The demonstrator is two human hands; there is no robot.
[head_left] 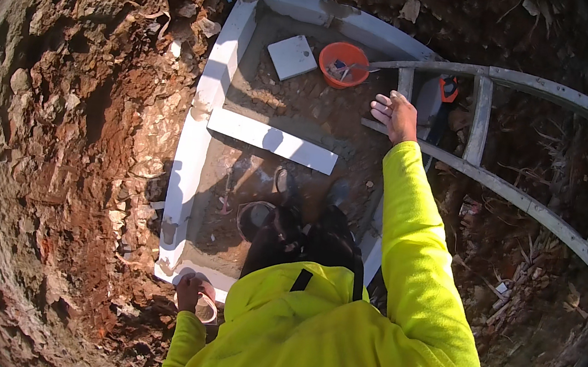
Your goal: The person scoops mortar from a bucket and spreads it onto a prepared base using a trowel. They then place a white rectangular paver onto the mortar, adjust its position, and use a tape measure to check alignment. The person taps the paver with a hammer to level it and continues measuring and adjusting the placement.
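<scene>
My left hand [187,293] is down at the lower left, its fingers closed on the rim of a small bucket [206,311] with greyish contents, beside the low white block wall [192,170]. My right hand [395,116] reaches forward, whitish dust on its fingers, which are apart and hold nothing I can see. Close to it are the end of a metal ladder [479,119] and an orange bucket [344,65] with a tool and some material inside. Whether the right hand touches the ladder I cannot tell.
A long white block [273,141] crosses the pit ahead of my boots. A squarish white block [292,57] lies farther off. A hammer-like tool [225,195] is near my left boot. An orange-and-black object [448,89] sits by the ladder. Rough earth [94,120] surrounds the walls.
</scene>
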